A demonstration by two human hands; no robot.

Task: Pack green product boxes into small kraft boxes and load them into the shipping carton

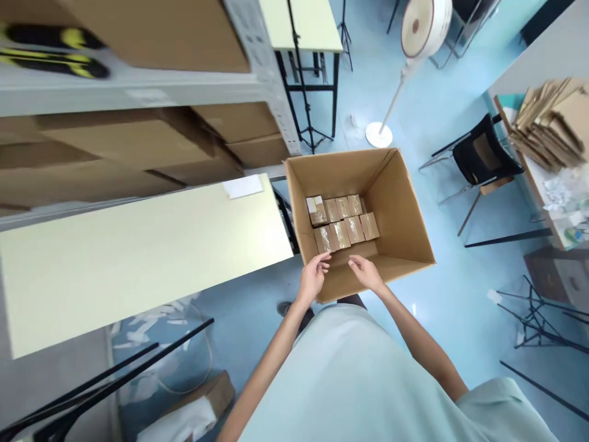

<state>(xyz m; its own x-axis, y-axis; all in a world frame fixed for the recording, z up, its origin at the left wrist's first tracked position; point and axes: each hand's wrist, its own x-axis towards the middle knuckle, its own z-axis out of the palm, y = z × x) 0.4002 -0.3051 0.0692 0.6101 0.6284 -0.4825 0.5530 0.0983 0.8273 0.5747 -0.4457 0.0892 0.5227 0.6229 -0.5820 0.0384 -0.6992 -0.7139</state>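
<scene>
A large cardboard box (pixel 407 215) stands open in front of me. On its floor sit several small taped cartons (pixel 354 229) in two rows, toward the left side. The carton at the back left (pixel 316 210) carries a white label. My left hand (pixel 313 275) hangs over the near left part of the box, fingers stretched out and apart from the cartons. Opposite it, my right hand (pixel 364 271) reaches over the near wall with fingers slightly curved. Neither hand holds anything.
To the left runs a long pale table (pixel 138 264) with a white sheet (pixel 243 186) at its end. Behind it, a shelf (pixel 184 92) holds cardboard boxes. A white fan (pixel 380 134), a black chair (pixel 488 150) and a desk with flattened cardboard (pixel 552 123) stand beyond.
</scene>
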